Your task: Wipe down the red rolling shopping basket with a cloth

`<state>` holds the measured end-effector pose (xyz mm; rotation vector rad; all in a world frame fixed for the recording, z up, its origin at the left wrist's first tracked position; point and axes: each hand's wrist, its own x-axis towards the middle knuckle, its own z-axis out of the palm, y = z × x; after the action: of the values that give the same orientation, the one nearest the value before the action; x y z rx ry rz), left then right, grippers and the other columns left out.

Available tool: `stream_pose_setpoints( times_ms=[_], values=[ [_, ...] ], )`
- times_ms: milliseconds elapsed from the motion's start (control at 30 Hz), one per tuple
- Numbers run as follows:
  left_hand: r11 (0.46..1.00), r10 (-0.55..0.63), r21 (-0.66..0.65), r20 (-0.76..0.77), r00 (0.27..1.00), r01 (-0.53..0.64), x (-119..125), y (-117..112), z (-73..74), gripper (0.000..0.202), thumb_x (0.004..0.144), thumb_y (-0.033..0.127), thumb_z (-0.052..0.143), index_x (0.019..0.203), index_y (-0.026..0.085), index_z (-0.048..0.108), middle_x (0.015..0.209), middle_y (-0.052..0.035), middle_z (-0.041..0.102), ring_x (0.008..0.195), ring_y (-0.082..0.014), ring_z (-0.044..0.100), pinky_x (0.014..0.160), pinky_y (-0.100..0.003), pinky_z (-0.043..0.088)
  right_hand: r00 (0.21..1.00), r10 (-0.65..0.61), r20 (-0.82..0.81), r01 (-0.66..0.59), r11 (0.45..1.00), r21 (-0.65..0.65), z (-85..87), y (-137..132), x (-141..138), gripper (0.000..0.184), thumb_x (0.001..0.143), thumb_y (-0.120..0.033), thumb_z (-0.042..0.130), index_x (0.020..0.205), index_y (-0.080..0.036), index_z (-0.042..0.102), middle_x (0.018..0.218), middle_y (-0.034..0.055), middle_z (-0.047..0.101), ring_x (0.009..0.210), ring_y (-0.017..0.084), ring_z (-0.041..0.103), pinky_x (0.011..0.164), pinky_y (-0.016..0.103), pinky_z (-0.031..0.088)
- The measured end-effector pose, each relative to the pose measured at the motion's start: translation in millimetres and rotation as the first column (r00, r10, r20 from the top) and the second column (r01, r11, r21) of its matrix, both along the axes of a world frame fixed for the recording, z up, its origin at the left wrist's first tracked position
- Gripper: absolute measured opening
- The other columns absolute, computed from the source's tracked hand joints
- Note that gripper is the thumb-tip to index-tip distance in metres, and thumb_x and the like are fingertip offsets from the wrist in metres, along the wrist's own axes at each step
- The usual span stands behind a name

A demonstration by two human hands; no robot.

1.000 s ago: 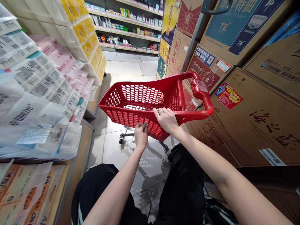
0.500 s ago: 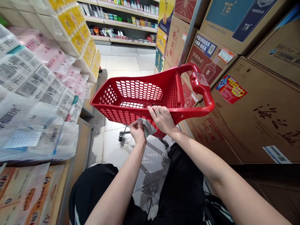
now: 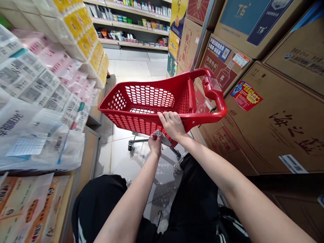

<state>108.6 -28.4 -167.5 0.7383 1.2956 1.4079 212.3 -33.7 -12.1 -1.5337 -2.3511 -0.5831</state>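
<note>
Pinching tightly, the fingers (image 3: 153,137) of the left hand (image 3: 154,145) grasp a crumpled grey cloth (image 3: 164,139), whose free end sticks out to the right, just under the near rim of the basket. Whether the cloth touches the basket, I cannot tell. The fingers (image 3: 164,116) of the right hand (image 3: 172,125) are clenched over that near rim, a little to the right of the left hand. The basket is a long red perforated plastic shopping basket (image 3: 202,118) with 1 curved handle at its right end, and it sits on a metal wheeled frame (image 3: 136,140). Below it lie pale floor tiles (image 3: 129,162), with the person's black trousers (image 3: 101,206) at the bottom of the view. Stacks of plastic-wrapped tissue packs (image 3: 43,81) rise on the left, printed cardboard cartons (image 3: 278,118) rise on the right, and shelves of bottled goods (image 3: 131,20) stand at the far end.
</note>
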Motion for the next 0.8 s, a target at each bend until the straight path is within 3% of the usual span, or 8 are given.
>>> stream_pose_setpoints(
  times_ms=[200,333,467,633,700,800],
  values=[
    [0.995,-0.029,-0.083,0.218,0.975,0.048,11,-4,-3.4,0.027,0.069,0.028,0.069,0.083,0.019,0.048,0.084,-0.0001,0.062,0.074,-0.0102,0.061,0.076,-0.030,0.053,0.999,0.011,-0.052,-0.014,0.999,-0.049,2.6,6,0,0.046,0.100,-0.014,0.026,0.144,-0.013,0.036,0.125,0.0166,0.056,0.113,0.024,0.049,0.103,0.046,0.035],
    [0.993,-0.029,-0.104,0.291,0.956,0.062,15,-7,-4.3,0.029,0.069,0.024,0.070,0.083,0.020,0.044,0.083,0.0022,0.060,0.072,-0.0079,0.060,0.079,-0.028,0.052,0.993,0.101,-0.058,-0.102,0.994,-0.028,-4.3,5,9,0.052,0.098,-0.013,0.026,0.150,-0.014,0.030,0.144,0.0156,0.046,0.133,0.025,0.040,0.112,0.047,0.029],
    [0.986,-0.013,-0.153,0.306,0.952,0.063,1,-8,-10.0,0.034,0.070,0.026,0.069,0.087,0.022,0.040,0.081,0.0038,0.059,0.066,-0.0082,0.059,0.076,-0.032,0.052,0.970,0.245,-0.007,-0.244,0.966,-0.087,-43.6,-16,32,0.055,0.097,-0.013,0.029,0.152,-0.013,0.028,0.158,0.0115,0.029,0.147,0.024,0.023,0.118,0.047,0.026],
    [0.976,0.003,-0.211,0.278,0.961,0.058,-19,-18,-21.5,0.033,0.071,0.026,0.066,0.093,0.023,0.042,0.078,0.0057,0.058,0.060,-0.0075,0.057,0.070,-0.030,0.051,0.981,0.193,0.005,-0.189,0.963,-0.191,-109.1,-49,60,0.053,0.094,-0.006,0.030,0.147,-0.009,0.037,0.154,0.0158,0.036,0.141,0.019,0.038,0.115,0.041,0.036],
    [0.974,-0.024,-0.212,0.269,0.963,0.084,-20,-21,-23.9,0.031,0.071,0.026,0.066,0.095,0.021,0.047,0.078,0.0042,0.060,0.060,-0.0078,0.057,0.067,-0.027,0.049,0.989,0.147,0.018,-0.141,0.974,-0.175,-122.0,-52,59,0.050,0.094,-0.008,0.035,0.143,-0.007,0.042,0.149,0.0190,0.042,0.134,0.021,0.046,0.114,0.042,0.037],
    [0.971,-0.068,-0.203,0.263,0.962,0.124,-14,-22,-23.9,0.030,0.071,0.025,0.067,0.098,0.018,0.055,0.080,0.0006,0.063,0.061,-0.0083,0.058,0.064,-0.025,0.048,0.995,0.071,0.065,-0.061,0.987,-0.147,-125.9,-47,48,0.045,0.093,-0.009,0.039,0.137,-0.001,0.048,0.136,0.0232,0.055,0.125,0.025,0.052,0.112,0.043,0.037]
  ],
)
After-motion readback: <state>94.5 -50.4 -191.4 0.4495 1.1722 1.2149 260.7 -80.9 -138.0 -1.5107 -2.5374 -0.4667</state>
